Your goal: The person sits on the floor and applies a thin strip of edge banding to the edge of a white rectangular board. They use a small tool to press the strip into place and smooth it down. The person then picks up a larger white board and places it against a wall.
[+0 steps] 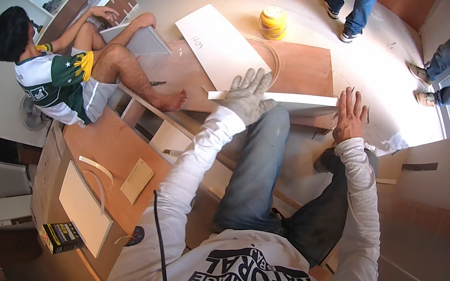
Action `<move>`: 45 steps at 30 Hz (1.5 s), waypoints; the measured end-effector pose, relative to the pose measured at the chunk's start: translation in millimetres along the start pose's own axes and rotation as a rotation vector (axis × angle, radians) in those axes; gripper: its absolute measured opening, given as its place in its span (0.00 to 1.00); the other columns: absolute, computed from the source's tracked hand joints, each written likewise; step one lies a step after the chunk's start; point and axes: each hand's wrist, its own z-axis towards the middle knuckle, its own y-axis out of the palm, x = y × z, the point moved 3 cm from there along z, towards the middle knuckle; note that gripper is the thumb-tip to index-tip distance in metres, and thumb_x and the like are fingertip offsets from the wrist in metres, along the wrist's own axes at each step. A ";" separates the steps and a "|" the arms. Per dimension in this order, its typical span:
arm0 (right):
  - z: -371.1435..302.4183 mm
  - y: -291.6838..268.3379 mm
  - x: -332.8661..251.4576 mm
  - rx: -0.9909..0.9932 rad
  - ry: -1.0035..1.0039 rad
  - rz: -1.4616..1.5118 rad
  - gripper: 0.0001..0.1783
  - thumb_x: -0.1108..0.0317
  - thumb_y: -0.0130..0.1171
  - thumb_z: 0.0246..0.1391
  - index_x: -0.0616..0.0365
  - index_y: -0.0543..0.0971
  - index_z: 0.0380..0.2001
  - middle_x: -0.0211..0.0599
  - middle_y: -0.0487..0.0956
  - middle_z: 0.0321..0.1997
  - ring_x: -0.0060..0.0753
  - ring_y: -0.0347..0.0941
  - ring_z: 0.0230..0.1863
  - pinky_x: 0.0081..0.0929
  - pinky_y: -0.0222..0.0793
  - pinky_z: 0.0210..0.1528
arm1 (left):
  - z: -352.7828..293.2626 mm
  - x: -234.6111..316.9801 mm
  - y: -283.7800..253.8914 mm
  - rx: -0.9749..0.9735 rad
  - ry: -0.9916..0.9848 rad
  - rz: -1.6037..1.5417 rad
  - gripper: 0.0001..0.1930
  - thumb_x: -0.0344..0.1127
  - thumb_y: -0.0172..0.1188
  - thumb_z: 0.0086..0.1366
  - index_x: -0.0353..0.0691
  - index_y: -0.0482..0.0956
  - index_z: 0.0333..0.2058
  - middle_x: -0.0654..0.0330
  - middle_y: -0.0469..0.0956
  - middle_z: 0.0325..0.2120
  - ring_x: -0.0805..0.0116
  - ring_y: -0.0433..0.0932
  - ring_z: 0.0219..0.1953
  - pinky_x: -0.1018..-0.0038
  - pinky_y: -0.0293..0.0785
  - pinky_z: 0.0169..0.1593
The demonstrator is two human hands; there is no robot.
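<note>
My left hand [249, 98], in a pale work glove, lies across the top edge of a white board [304, 100] with its fingers stretched out. The board stands on edge at my bent knee, and its lower part is partly hidden. At the board's right end, my bare right hand [351, 116] rests with fingers extended and slightly apart. Beyond the board lies a larger white panel [220, 46] with handwriting on it, on top of brown sheets [304, 67]. A thin strip [274, 65] curves beside that panel.
At left a co-worker [63, 70] sits holding a grey panel [143, 42]. A yellow bucket [273, 22] stands ahead, with two people's legs [354, 7] beyond. A brown cabinet carcass [110, 144] at lower left bears a white board [82, 205] and a small box [61, 237].
</note>
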 end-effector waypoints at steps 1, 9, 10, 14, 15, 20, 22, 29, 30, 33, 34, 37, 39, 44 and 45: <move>-0.4 -1.7 0.4 -0.003 0.002 0.002 0.47 0.80 0.53 0.43 0.60 0.51 0.70 0.41 0.45 0.77 0.54 0.38 0.77 0.64 0.43 0.71 | -8.3 -16.6 -0.9 -0.005 -0.043 0.030 0.41 0.65 0.36 0.69 0.41 0.51 0.69 0.48 0.48 0.71 0.47 0.45 0.72 0.53 0.41 0.71; 15.8 -7.7 -11.8 -0.059 0.082 -0.030 0.41 0.73 0.52 0.43 0.66 0.60 0.65 0.50 0.57 0.73 0.54 0.43 0.76 0.64 0.37 0.72 | -14.9 -62.7 -12.3 -0.392 -0.225 0.140 0.20 0.47 0.43 0.71 0.44 0.68 0.56 0.56 0.81 0.48 0.50 0.79 0.51 0.45 0.60 0.59; 29.1 -15.6 -25.8 -0.097 0.098 0.031 0.39 0.71 0.53 0.44 0.67 0.62 0.64 0.52 0.58 0.72 0.55 0.44 0.75 0.63 0.38 0.72 | -14.4 -57.7 -21.2 -0.392 -0.255 0.147 0.19 0.46 0.43 0.71 0.45 0.70 0.54 0.55 0.82 0.45 0.50 0.80 0.48 0.46 0.63 0.58; 85.0 -32.5 -135.8 0.404 -0.232 0.736 0.31 0.70 0.56 0.55 0.71 0.64 0.60 0.62 0.61 0.67 0.65 0.52 0.70 0.51 0.49 0.71 | 2.5 -44.9 -28.2 -0.381 -0.256 0.283 0.14 0.42 0.46 0.68 0.49 0.74 0.48 0.57 0.84 0.35 0.55 0.83 0.41 0.50 0.71 0.47; 95.5 -49.3 -175.9 0.293 -0.266 1.070 0.32 0.65 0.55 0.59 0.69 0.61 0.63 0.62 0.60 0.68 0.67 0.50 0.71 0.48 0.49 0.71 | 0.9 -50.4 -26.8 -0.375 -0.248 0.345 0.13 0.41 0.48 0.67 0.50 0.75 0.47 0.58 0.85 0.33 0.57 0.84 0.40 0.52 0.73 0.43; 105.8 -25.8 -220.0 0.304 -0.396 0.965 0.44 0.54 0.55 0.60 0.69 0.49 0.68 0.66 0.52 0.71 0.70 0.42 0.73 0.52 0.43 0.73 | -4.8 -67.5 7.3 -0.111 -0.255 0.303 0.12 0.41 0.50 0.65 0.46 0.79 0.28 0.55 0.83 0.27 0.56 0.84 0.32 0.57 0.76 0.36; 103.9 -22.5 -200.1 0.339 -0.402 0.949 0.46 0.51 0.56 0.59 0.71 0.48 0.68 0.67 0.51 0.71 0.71 0.40 0.73 0.53 0.41 0.73 | -6.3 -62.2 0.8 -0.140 -0.226 0.375 0.11 0.41 0.49 0.65 0.45 0.78 0.30 0.56 0.83 0.26 0.55 0.83 0.30 0.58 0.76 0.35; 98.2 -16.9 -78.4 0.355 -0.312 0.621 0.49 0.45 0.55 0.57 0.71 0.51 0.68 0.63 0.51 0.71 0.68 0.40 0.74 0.51 0.40 0.74 | -11.5 -67.2 -3.7 0.070 -0.092 0.320 0.09 0.39 0.45 0.67 0.44 0.74 0.35 0.57 0.82 0.24 0.54 0.82 0.29 0.58 0.76 0.34; 96.6 -13.7 -59.5 0.365 -0.269 0.558 0.48 0.45 0.54 0.57 0.70 0.51 0.67 0.63 0.52 0.71 0.68 0.40 0.74 0.51 0.40 0.74 | -13.8 -65.1 1.4 0.062 -0.084 0.310 0.10 0.39 0.45 0.68 0.44 0.74 0.35 0.57 0.82 0.24 0.54 0.82 0.28 0.58 0.76 0.35; 95.7 -13.1 -25.5 0.379 -0.217 0.459 0.48 0.45 0.53 0.58 0.70 0.51 0.68 0.62 0.52 0.71 0.67 0.40 0.74 0.51 0.40 0.74 | -7.1 -64.6 1.7 0.055 -0.070 0.320 0.10 0.40 0.44 0.68 0.44 0.73 0.37 0.58 0.82 0.27 0.53 0.81 0.28 0.58 0.76 0.38; 97.5 -14.3 -29.0 0.372 -0.210 0.456 0.47 0.46 0.53 0.58 0.70 0.51 0.68 0.62 0.52 0.71 0.66 0.40 0.74 0.51 0.41 0.74 | -6.8 -66.8 -1.9 -0.069 -0.189 0.207 0.14 0.43 0.45 0.69 0.44 0.74 0.45 0.54 0.82 0.37 0.50 0.80 0.41 0.55 0.74 0.49; 88.8 -13.3 -27.4 0.337 -0.167 0.442 0.46 0.50 0.55 0.58 0.69 0.50 0.68 0.62 0.52 0.71 0.66 0.39 0.74 0.51 0.42 0.73 | 6.0 -63.5 11.4 0.123 -0.249 0.215 0.19 0.46 0.47 0.69 0.43 0.72 0.54 0.51 0.77 0.49 0.46 0.71 0.57 0.50 0.63 0.61; 94.3 -4.6 -27.8 0.345 -0.170 0.505 0.46 0.53 0.57 0.57 0.69 0.49 0.68 0.63 0.51 0.71 0.66 0.39 0.74 0.52 0.42 0.73 | 24.0 -44.8 -24.7 0.330 -0.170 0.096 0.25 0.49 0.50 0.69 0.42 0.69 0.59 0.50 0.70 0.58 0.42 0.59 0.65 0.45 0.50 0.67; 100.1 -1.3 -28.9 0.359 -0.168 0.613 0.43 0.60 0.56 0.58 0.68 0.48 0.69 0.59 0.53 0.72 0.66 0.39 0.74 0.46 0.43 0.74 | 43.6 -13.3 -74.7 0.650 -0.158 -0.054 0.33 0.56 0.50 0.67 0.38 0.64 0.62 0.47 0.66 0.61 0.42 0.55 0.68 0.47 0.44 0.70; 101.7 -3.6 -29.6 0.361 -0.169 0.621 0.42 0.51 0.50 0.63 0.68 0.49 0.69 0.59 0.54 0.71 0.65 0.38 0.74 0.46 0.43 0.73 | 36.9 -27.9 -42.3 0.635 -0.224 0.056 0.34 0.57 0.51 0.66 0.38 0.64 0.62 0.46 0.64 0.62 0.42 0.53 0.69 0.47 0.43 0.70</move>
